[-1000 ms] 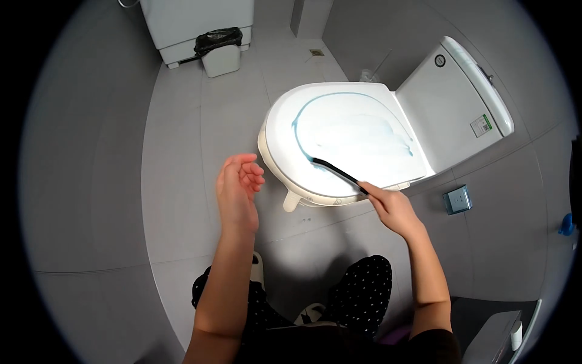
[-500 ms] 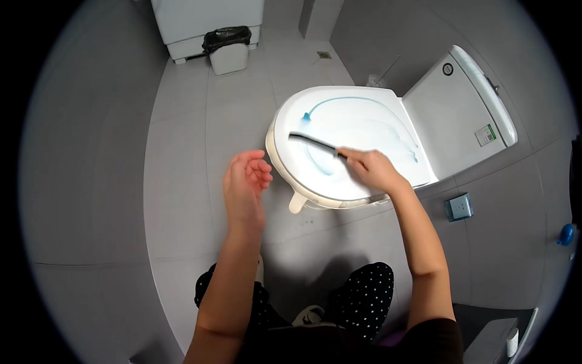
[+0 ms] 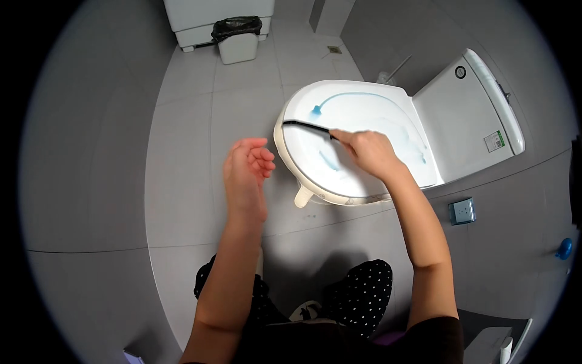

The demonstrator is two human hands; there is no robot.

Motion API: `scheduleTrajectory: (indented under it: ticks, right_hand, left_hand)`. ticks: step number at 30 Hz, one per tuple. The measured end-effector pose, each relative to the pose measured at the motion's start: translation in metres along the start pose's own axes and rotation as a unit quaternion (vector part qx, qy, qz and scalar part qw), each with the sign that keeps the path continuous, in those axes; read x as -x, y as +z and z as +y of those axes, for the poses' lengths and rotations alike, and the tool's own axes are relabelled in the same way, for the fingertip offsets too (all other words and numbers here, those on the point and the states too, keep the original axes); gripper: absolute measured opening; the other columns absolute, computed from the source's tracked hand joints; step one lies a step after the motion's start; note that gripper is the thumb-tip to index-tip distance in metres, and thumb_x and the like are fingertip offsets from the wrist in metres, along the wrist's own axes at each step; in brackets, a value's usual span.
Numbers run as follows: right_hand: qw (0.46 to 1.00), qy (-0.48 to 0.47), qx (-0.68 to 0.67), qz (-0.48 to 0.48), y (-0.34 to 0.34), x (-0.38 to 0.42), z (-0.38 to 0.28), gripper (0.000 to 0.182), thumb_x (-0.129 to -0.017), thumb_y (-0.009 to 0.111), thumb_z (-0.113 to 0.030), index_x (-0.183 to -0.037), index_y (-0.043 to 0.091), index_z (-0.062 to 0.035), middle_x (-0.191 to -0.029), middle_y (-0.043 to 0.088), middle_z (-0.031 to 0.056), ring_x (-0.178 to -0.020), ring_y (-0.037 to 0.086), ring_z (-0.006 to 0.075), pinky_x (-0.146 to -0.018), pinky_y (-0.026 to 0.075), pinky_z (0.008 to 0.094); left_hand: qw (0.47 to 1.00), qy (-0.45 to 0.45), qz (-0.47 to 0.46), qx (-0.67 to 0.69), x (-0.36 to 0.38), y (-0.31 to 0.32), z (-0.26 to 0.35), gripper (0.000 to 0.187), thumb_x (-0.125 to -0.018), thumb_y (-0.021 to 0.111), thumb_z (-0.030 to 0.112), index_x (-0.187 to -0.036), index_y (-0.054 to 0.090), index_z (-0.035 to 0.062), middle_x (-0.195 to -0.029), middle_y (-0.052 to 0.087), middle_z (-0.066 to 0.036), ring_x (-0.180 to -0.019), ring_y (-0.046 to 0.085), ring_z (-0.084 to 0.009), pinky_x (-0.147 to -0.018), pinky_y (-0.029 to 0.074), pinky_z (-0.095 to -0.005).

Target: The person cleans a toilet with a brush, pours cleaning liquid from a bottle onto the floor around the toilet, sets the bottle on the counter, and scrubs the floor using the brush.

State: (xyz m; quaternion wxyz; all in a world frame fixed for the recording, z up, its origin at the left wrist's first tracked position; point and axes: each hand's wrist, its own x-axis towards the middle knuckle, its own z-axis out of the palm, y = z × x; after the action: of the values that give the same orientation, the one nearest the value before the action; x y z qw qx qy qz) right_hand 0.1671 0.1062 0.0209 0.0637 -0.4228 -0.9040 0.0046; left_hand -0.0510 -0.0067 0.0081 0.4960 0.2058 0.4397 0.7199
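Observation:
My right hand grips a thin black stick-like tool above the shut white toilet lid. The tool points left, its far end over the lid's front edge; I cannot make out any bristles. Blue liquid runs in a curved line along the lid's far side, with a fainter blue smear near the middle. My left hand hangs in the air left of the toilet, empty, with its fingers loosely curled and apart from the lid. A cream tab sticks out from the seat beneath the lid.
The white cistern rises behind the lid. A bin with a black bag stands at the back beside a white appliance. On the right wall is a covered socket. A toilet brush stands behind the toilet.
My right hand has shifted slightly up and left over the lid with the black tool, now held flatter. The blue smear near the middle looks shorter. My left hand stays nearly in place.

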Motion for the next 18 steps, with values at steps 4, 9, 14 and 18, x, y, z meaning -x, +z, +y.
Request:
scheduleTrajectory:
  ticks: [4,9,14,18]
  right_hand:
    - [0.999,-0.012,-0.038,-0.014,-0.004,0.012,0.000,0.029,-0.085,0.053,-0.013,-0.110,0.066,-0.0171,-0.071,0.065,0.0132,-0.062,0.062,0.0292,-0.057,0.048,0.0395]
    - [0.993,0.006,-0.077,-0.087,-0.010,0.052,-0.006,0.029,-0.086,0.053,-0.015,-0.113,0.065,-0.0180,-0.071,0.065,0.0138,-0.061,0.062,0.0306,-0.059,0.050,0.0392]
    - [0.995,0.029,-0.097,-0.013,0.021,0.014,0.007,0.028,-0.089,0.050,-0.017,-0.114,0.064,-0.0173,-0.076,0.066,0.0157,-0.067,0.063,0.0334,-0.064,0.050,0.0425]
    - [0.966,0.245,-0.060,0.058,0.029,0.008,0.045,0.029,-0.091,0.047,-0.020,-0.117,0.059,-0.0150,-0.082,0.066,0.0198,-0.075,0.064,0.0390,-0.068,0.051,0.0482]
  left_hand:
    - [1.000,-0.014,-0.001,0.005,0.003,0.002,0.004,0.028,-0.095,0.037,0.024,-0.094,0.056,0.0031,-0.072,0.056,-0.002,-0.063,0.051,-0.0092,-0.058,0.040,-0.0225]
    - [1.000,-0.004,0.001,0.023,-0.002,-0.002,0.009,0.028,-0.095,0.038,0.025,-0.094,0.056,0.0035,-0.071,0.056,-0.001,-0.063,0.050,-0.0087,-0.058,0.040,-0.0225]
    - [1.000,-0.014,-0.016,0.023,-0.004,0.000,0.004,0.028,-0.095,0.037,0.025,-0.094,0.055,0.0038,-0.072,0.056,-0.001,-0.064,0.050,-0.0086,-0.058,0.039,-0.0226]
    - [0.999,-0.034,-0.005,0.025,0.000,0.000,0.008,0.028,-0.095,0.036,0.025,-0.093,0.055,0.0041,-0.072,0.055,-0.001,-0.064,0.050,-0.0087,-0.058,0.039,-0.0226]
